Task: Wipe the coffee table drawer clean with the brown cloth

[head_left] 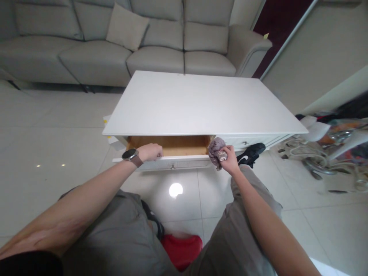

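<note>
A white coffee table (184, 103) stands in front of me with its left drawer (184, 163) pulled partway out, showing a bare wood inside. My left hand (150, 152), with a watch on the wrist, is closed over the top edge of the drawer front, left of its small knob (173, 166). In my right hand (229, 159) is a bunched greyish-purple cloth (215, 150), held at the right end of the open drawer. Part of the cloth hides the drawer's right corner.
Behind the table runs a grey sofa (207, 61) with a cushion (126, 27). A closed right drawer (235, 142) has my shoe (252, 154) before it. Between my legs is a red object (182, 251). Assorted items (342, 145) stand at the right wall.
</note>
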`<state>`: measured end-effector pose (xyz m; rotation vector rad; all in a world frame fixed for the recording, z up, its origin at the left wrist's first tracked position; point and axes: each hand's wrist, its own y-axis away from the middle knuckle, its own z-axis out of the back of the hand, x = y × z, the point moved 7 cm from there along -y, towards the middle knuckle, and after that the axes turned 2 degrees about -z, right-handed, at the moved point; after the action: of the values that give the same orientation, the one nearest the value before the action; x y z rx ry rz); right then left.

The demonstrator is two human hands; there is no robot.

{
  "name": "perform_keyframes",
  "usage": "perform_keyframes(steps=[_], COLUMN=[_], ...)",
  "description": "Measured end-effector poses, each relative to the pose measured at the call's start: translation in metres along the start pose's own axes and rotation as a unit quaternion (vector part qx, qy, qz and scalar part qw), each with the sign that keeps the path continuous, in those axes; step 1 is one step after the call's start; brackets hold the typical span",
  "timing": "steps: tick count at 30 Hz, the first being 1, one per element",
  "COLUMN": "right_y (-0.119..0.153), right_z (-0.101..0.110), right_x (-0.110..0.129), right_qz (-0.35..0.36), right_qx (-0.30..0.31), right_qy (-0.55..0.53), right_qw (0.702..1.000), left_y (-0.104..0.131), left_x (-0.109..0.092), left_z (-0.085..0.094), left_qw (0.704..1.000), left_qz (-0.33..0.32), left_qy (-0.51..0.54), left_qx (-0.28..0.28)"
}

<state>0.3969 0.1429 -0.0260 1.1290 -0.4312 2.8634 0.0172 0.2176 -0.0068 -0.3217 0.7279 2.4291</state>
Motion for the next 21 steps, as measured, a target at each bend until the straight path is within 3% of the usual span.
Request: perform_keyframes(steps=[5,9,11,16,21], right_y=[0.0,0.003,0.005,0.011,0.018], right_z=[0.0,0.003,-0.002,-0.017,-0.032], right_x=[-0.011,-0.039,-0.052,-0.076,-0.087], right_qz=[-0.038,-0.137,-0.201,-0.359,-0.404], right_qx=[-0.037,-0.085,-0.07,-0.05,-0.049], right_qy=[-0.016,-0.027,-0.049,-0.207,-0.306], right_qw=[0.998,0.986,0.976,0.909,0.861], left_y=[-0.004,-0.006,-0.008,-0.01,-0.004], left_x=[-0.009,-0.016,-0.018,-0.017,-0.018], left_z=[0.001,0.001,0.0,0.001,0.001], left_qw=[1.0,0.999,0.998,0.999,0.999], left_qz=[-0.002,-0.013,-0.013,-0.012,-0.011], left_qy=[0.002,-0.035,-0.057,-0.038,-0.043], left_qx=[0.009,0.01,0.013,0.012,-0.007])
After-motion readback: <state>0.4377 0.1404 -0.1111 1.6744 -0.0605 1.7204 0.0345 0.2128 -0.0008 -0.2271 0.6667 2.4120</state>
